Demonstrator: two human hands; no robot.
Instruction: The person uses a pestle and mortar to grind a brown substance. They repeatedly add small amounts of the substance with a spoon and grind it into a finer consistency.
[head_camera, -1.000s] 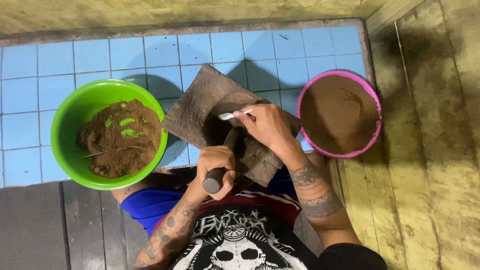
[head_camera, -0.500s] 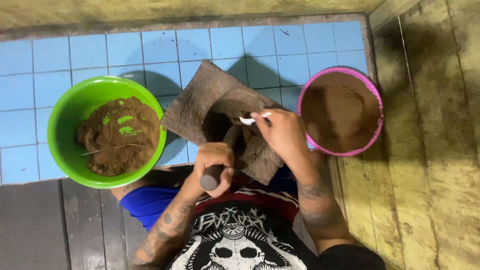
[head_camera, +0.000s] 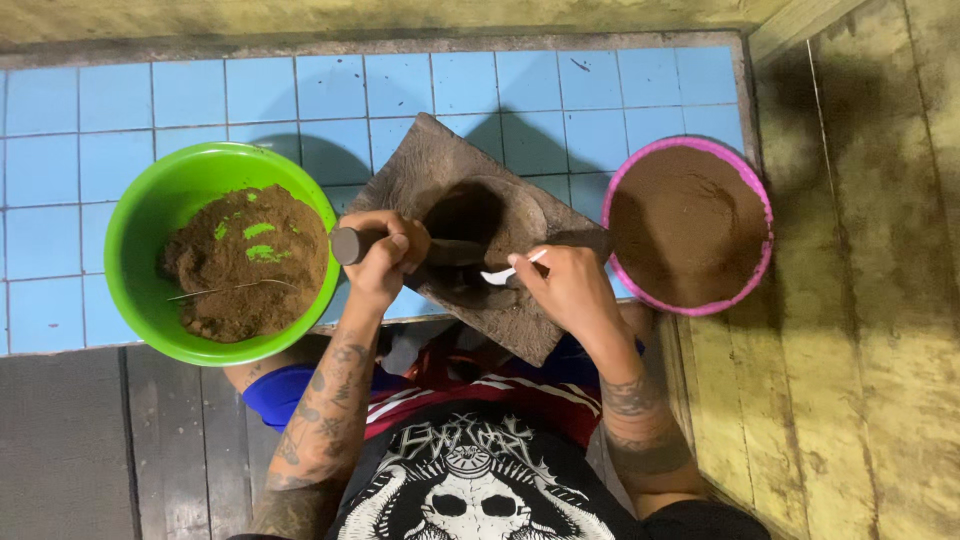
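On the blue tiled floor (head_camera: 90, 150), seen from the head camera, a square stone grinding slab (head_camera: 420, 170) is laid cornerwise between two bowls. A round hollow (head_camera: 490, 215) is cut into its middle, and dark brown paste is seen inside it. The slab is propped partly over the person's lap, its near corner resting above the red and black shirt.

The left hand (head_camera: 385, 255) is closed around a dark cylindrical pestle (head_camera: 350, 245). The pestle is held nearly level, its blunt end pointing toward the green bowl and its far end reaching into the hollow. The right hand (head_camera: 570, 290) is pinched on a small white spoon (head_camera: 505, 272), whose bowl is turned toward the hollow and lies at its near rim. The two hands are kept apart, one on each side of the hollow, and both forearms are marked with tattoos.

To the left of the slab, a green plastic bowl (head_camera: 140, 240) is noted, just beside the slab's left corner. A mound of brown crumbly matter (head_camera: 245, 265) is held in it, with a few green smears on top and a thin stalk lying across it. To the right, a pink-rimmed bowl (head_camera: 762, 210) is filled nearly level with finer brown powder (head_camera: 685, 225); it is set at the slab's right corner.

Wooden planks (head_camera: 870, 300) are seen on the right and at lower left.
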